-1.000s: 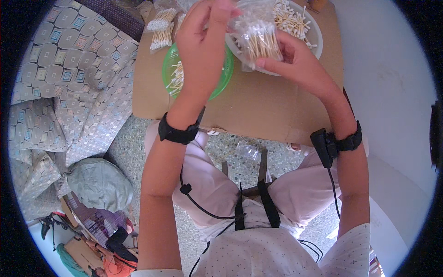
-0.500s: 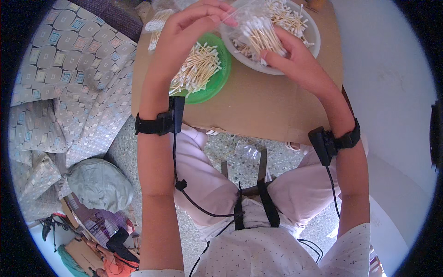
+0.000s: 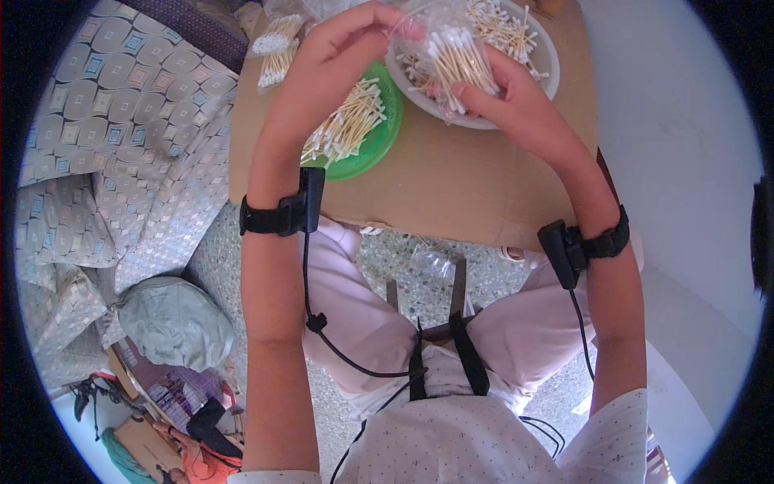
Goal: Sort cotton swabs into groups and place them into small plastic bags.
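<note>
A bundle of cotton swabs (image 3: 462, 71), white-tipped on wooden sticks, sits in a clear plastic bag (image 3: 413, 22). My right hand (image 3: 516, 98) is closed around the bundle's right side, thumb in front. The fingers of my left hand (image 3: 348, 39) pinch the bag at its upper left. Both hands are over the white bowl (image 3: 553, 63), which holds many loose swabs (image 3: 504, 28). Below my left hand, partly hidden by its wrist, a green bowl (image 3: 377, 150) holds a heap of swabs (image 3: 348, 123).
Filled clear packs of swabs (image 3: 278, 52) lie at the table's far left, beside more clear plastic (image 3: 322, 8). Cardboard (image 3: 451, 189) covers the tabletop. A patterned cloth (image 3: 121, 121) hangs at the left, and a wall (image 3: 677, 121) rises at the right.
The plastic bag has come down further over the swab bundle, which now shows through it. My left hand has shifted slightly right; my right hand stays almost in place.
</note>
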Tool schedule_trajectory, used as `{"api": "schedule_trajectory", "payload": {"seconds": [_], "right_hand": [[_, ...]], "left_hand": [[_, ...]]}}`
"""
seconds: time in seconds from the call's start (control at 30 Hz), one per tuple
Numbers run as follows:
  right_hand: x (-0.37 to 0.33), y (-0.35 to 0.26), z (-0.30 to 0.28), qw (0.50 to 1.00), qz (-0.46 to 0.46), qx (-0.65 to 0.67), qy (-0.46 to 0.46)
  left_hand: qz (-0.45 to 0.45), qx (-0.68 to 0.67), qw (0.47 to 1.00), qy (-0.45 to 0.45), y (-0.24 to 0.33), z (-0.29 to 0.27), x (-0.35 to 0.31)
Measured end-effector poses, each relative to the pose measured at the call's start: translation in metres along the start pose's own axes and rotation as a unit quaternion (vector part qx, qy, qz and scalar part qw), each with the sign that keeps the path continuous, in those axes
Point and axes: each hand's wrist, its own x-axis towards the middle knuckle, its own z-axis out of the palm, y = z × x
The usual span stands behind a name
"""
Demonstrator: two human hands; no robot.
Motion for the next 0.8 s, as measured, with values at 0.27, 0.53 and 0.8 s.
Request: {"api": "schedule_trajectory", "payload": {"seconds": [0.27,0.53,0.8], "right_hand": [[0.002,0.003,0.002,1.000,-0.017,-0.013,-0.010],[0.000,-0.002,0.002,0.997,-0.041,-0.057,0.014],[0.000,-0.007,-0.001,0.998,0.058,-0.014,-0.031]], "left_hand": [[0.065,0.016,0.998,0.005,0.003,0.009,0.003],[0.077,0.079,0.992,0.064,0.002,0.009,0.004],[0.105,-0.063,0.989,0.082,-0.003,0.025,0.012]]}}
